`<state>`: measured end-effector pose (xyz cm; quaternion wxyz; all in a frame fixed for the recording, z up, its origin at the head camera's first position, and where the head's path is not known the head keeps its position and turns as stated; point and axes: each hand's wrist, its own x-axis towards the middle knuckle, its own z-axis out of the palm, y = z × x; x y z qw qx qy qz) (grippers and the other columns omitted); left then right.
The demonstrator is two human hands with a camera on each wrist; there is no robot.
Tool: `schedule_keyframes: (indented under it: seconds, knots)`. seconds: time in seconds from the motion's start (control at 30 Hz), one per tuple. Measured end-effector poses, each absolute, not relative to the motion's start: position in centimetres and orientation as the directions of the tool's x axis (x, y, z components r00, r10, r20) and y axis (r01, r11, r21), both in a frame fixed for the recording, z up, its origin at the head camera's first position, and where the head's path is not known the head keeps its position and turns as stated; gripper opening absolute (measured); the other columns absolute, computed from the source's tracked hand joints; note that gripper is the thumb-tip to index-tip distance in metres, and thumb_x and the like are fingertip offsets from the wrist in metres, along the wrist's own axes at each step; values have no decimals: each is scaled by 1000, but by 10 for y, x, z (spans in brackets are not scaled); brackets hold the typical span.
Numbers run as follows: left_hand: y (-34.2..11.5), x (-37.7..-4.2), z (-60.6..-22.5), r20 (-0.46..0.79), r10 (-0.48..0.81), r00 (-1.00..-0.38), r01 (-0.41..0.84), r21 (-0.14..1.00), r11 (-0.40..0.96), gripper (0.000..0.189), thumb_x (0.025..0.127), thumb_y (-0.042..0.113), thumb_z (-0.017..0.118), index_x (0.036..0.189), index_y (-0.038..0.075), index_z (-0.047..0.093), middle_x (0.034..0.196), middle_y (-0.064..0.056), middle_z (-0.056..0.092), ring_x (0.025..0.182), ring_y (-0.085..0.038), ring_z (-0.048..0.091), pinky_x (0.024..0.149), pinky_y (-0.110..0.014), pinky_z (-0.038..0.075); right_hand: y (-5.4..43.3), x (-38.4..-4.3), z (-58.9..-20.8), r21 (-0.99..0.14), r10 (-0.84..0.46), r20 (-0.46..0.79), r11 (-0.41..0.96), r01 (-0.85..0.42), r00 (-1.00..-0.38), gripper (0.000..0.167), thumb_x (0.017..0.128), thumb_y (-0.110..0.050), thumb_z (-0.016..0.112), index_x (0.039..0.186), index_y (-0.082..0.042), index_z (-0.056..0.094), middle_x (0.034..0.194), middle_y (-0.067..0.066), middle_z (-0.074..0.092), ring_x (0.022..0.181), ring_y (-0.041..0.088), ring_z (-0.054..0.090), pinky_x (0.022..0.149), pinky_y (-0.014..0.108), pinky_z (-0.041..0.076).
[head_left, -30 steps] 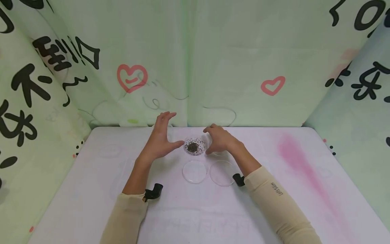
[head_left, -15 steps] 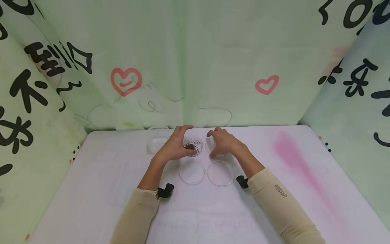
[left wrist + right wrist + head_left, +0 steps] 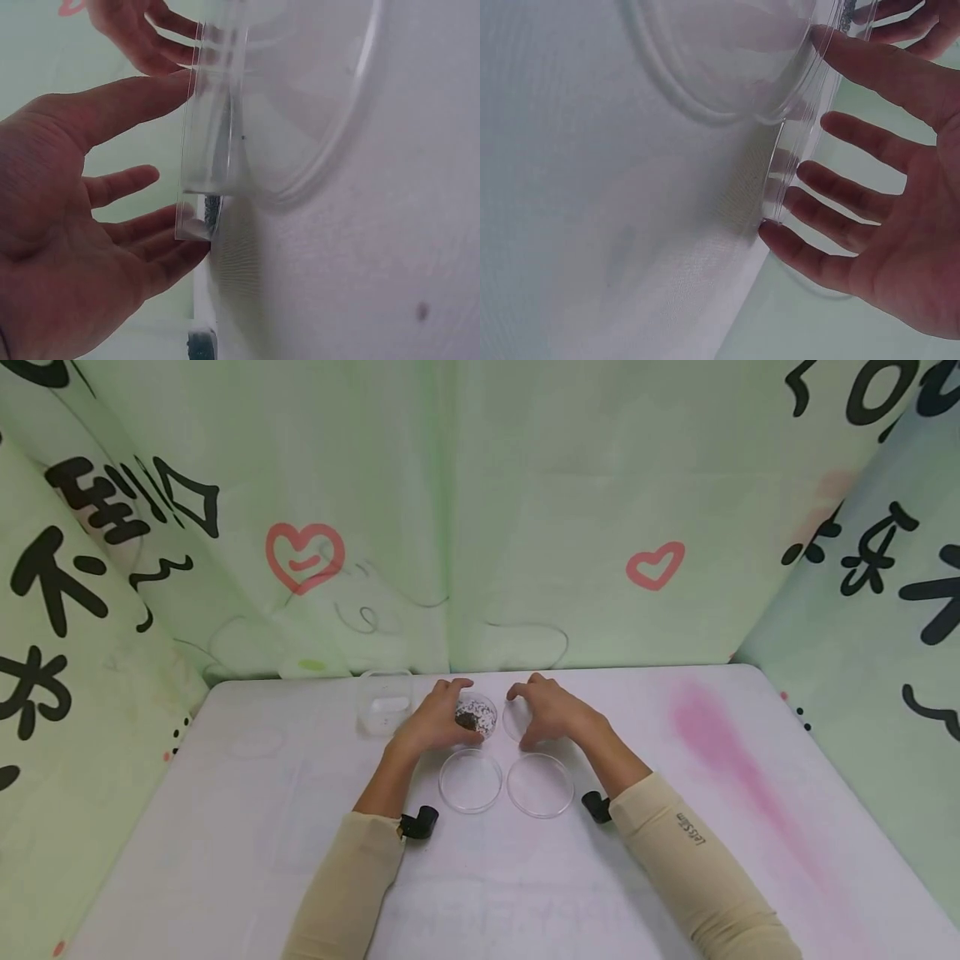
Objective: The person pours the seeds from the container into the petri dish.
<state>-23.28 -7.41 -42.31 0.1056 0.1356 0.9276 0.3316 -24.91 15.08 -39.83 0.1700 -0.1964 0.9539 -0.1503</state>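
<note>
Holding one round dish with each hand, the person works at a pale table (image 3: 637,893). The left hand (image 3: 438,717) curves round the speckled dish (image 3: 493,704), thumb at its near side and fingers at its far side, in a wide grip. This dish looks to stand flat on the table; black and white bits (image 3: 484,714) show in it, with a dark clump (image 3: 466,721) at its left. The right hand (image 3: 555,712) spans a clear dish (image 3: 515,720) just right of the speckled dish, thumb near and fingers far; the right wrist view shows thumb and little finger at its edge, the other fingers slightly spread. How hard either hand presses cannot be told

Straight in front of the speckled dish, nearer the person, lies a second clear dish (image 3: 470,782); a third clear dish (image 3: 540,786) lies in front and to its right, neither with a hand on it. To the left of the speckled dish, beyond the left hand, stands a clear tub (image 3: 385,703)

The four dishes make two rows of two, so the placing looks mostly done. The near pair seems settled, while the far pair has not been let go. Whether a see-through lid covers the speckled dish cannot be told; what is left appears to be steadying the far pair and loosening both grips
</note>
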Motion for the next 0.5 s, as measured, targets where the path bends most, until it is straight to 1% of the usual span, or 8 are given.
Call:
schedule_keyframes:
  seconds: [0.2,0.33,0.5]
  knots:
    - [-74,-233,-423,-97,323,-941,194,627,755,87,82,27,89,154,6,44,152,-22,47,142,-37,49,119,-50,42,149,-250,-398,-343,-427,-275,880,-327,-861,79,72,-19,93,143,-12,59,137,21,51,125,38,52,102,52,52]
    - [-76,-233,-423,-93,334,-938,209,620,757,88,81,26,90,154,5,45,152,-22,48,141,-36,50,119,-48,42,149,-250,-399,-334,-421,-285,886,-322,-861,78,73,-19,93,143,-13,59,138,21,51,126,39,51,103,53,52]
    - [-77,-233,-422,-86,347,-934,226,612,758,88,81,27,90,154,4,45,153,-21,48,142,-36,49,120,-48,41,149,-251,-399,-328,-421,-280,886,-326,-863,78,73,-19,92,144,-15,60,136,21,51,124,38,52,101,52,52]
